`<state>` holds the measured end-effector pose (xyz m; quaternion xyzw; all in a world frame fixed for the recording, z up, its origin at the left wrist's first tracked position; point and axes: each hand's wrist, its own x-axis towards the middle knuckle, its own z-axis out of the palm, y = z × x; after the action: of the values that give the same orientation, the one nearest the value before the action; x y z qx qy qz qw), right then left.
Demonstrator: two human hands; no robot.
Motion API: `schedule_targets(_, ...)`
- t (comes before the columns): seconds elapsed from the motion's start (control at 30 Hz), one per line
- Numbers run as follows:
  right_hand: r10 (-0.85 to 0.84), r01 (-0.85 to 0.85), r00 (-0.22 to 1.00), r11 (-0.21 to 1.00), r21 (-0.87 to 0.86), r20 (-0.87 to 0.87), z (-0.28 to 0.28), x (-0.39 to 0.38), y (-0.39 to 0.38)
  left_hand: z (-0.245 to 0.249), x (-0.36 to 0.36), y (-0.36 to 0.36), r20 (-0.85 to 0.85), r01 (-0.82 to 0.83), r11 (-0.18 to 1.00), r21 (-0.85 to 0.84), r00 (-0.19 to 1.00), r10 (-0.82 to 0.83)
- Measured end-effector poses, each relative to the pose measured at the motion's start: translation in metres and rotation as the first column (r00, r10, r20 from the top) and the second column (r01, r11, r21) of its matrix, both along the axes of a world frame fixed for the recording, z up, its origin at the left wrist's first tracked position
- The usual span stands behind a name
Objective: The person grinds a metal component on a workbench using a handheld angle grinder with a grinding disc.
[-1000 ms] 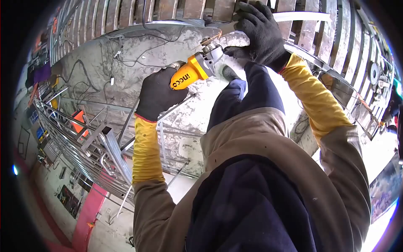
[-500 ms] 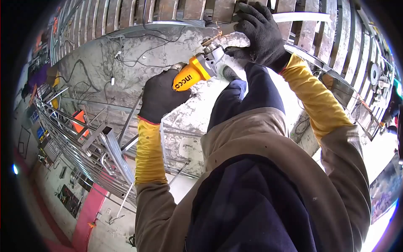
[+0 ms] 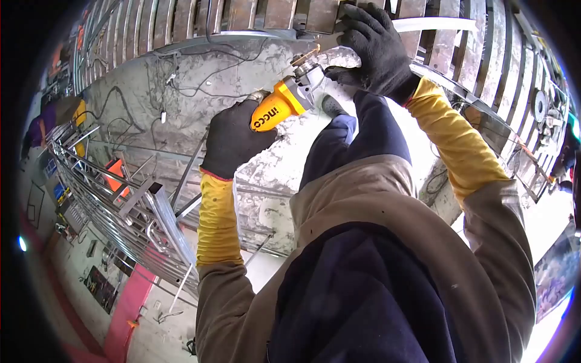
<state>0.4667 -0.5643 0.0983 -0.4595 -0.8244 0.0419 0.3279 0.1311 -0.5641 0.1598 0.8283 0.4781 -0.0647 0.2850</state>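
Observation:
A black glove covers my left hand [image 3: 236, 136], whose fingers wrap round the rear body of a yellow angle grinder [image 3: 279, 107]. The grinder's metal head and disc [image 3: 305, 58] point up toward the edge of a slatted metal table [image 3: 278, 15], with a small orange glow at the disc. My right hand [image 3: 376, 53], also gloved in black, lies on a pale flat metal strip [image 3: 433, 24] at the table edge. Its fingers are slightly spread and pressed on the metal; the thumb reaches toward the grinder head.
A rack of long metal tubes [image 3: 121, 206] stands at the left. Dark cables [image 3: 200, 91] lie on the stained floor [image 3: 145, 75]. Near the far left edge is another person's purple clothing [image 3: 43, 124]. A round disc [image 3: 539, 106] rests on the slats at the right.
The grinder and my left hand have shifted very slightly to the right. The glow at the disc is smaller. The person at the far left has moved and shows more.

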Motion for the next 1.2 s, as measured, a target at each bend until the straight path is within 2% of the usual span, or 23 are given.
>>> schedule_targets(0.3,-0.007,0.007,1.0,1.0,0.028,-0.026,0.001,0.0,0.0,0.005,0.0,0.0,-0.021,0.003,1.0,0.018,1.0,-0.002)
schedule_targets(0.5,-0.008,0.01,0.999,0.999,0.05,-0.047,-0.003,0.0,0.001,0.01,0.003,0.001,-0.048,-0.017,0.999,-0.039,0.999,0.015)
schedule_targets(0.57,-0.005,0.006,0.999,0.999,0.038,-0.038,-0.001,0.001,0.001,0.011,0.003,0.001,-0.012,0.017,1.0,0.021,1.0,-0.017)
schedule_targets(0.7,-0.006,0.007,1.0,1.0,0.007,-0.026,0.0,0.002,0.0,0.005,0.001,-0.001,-0.044,0.034,0.999,0.036,0.999,-0.032)
schedule_targets(0.9,-0.022,0.022,1.0,1.0,0.015,-0.021,-0.003,0.002,-0.001,0.01,0.005,-0.002,-0.006,0.015,0.999,0.046,1.0,-0.015)
schedule_targets(0.97,-0.019,0.02,1.0,1.0,0.007,-0.015,-0.001,0.001,-0.001,0.007,0.001,-0.002,-0.068,-0.014,0.999,-0.044,0.998,0.011)
schedule_targets(1.2,-0.014,0.014,1.0,1.0,0.015,-0.014,-0.002,-0.001,0.0,0.008,0.004,-0.004,-0.029,-0.034,0.999,-0.031,0.999,0.033)
